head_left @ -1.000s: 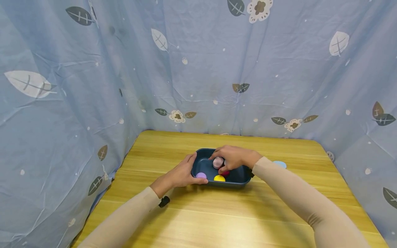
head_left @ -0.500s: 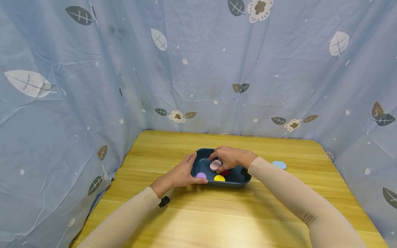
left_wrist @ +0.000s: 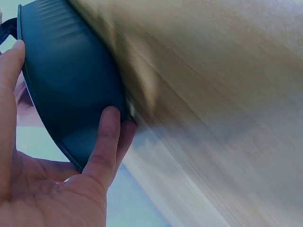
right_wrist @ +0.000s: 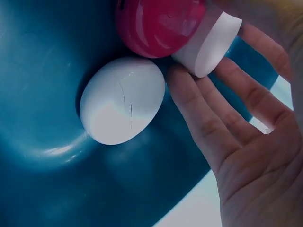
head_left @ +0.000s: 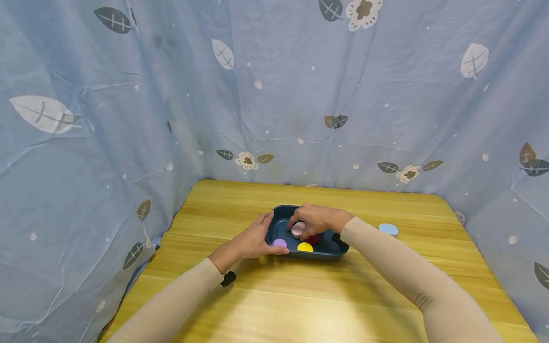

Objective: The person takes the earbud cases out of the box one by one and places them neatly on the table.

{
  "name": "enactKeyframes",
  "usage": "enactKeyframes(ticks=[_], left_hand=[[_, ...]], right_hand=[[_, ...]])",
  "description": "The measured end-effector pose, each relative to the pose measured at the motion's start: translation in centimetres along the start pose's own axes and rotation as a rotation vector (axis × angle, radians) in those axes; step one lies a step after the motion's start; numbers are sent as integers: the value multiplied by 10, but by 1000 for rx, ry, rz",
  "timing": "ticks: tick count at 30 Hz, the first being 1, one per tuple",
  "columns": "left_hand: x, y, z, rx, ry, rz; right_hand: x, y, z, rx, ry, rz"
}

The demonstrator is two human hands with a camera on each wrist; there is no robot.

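Observation:
A dark blue rectangular pan stands on the table. My left hand holds its left end, thumb along the near wall, other fingers round the far side; fingertips lie on the outer wall. My right hand reaches inside and pinches a pale pink, short round piece with a flat face, which looks whitish in the right wrist view. Beside it are a shiny red rounded piece and a white egg-shaped piece, the latter hidden in the head view. A purple piece and yellow piece lie along the near wall.
A light blue oval piece lies on the wooden table right of the pan. Patterned blue curtains surround the table at the back and sides. A small black object shows below my left wrist.
My right hand has lowered slightly with the pale pink piece and tilted its flat face upward. The left hand keeps its hold on the pan. The head view has shifted slightly.

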State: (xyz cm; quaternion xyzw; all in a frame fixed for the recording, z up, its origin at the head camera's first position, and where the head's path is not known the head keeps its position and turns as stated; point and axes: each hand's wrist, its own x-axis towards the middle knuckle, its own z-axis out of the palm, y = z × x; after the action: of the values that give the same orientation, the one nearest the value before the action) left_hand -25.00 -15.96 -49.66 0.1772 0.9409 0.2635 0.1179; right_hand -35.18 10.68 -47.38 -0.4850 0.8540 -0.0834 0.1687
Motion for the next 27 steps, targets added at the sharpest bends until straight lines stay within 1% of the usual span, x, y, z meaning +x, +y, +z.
enactKeyframes(ticks=[7, 11, 20, 27], left_hand=[[2, 0, 1, 2, -5, -5], [2, -1, 1, 7, -9, -1], [2, -1, 1, 15, -6, -3], [2, 1, 1, 9, 0, -14]], right_hand=[[1, 1, 2, 26, 8, -11], [-2, 1, 2, 32, 28, -16], [-14, 2, -3, 48, 131, -46], [-30, 2, -13, 94, 209, -56]])
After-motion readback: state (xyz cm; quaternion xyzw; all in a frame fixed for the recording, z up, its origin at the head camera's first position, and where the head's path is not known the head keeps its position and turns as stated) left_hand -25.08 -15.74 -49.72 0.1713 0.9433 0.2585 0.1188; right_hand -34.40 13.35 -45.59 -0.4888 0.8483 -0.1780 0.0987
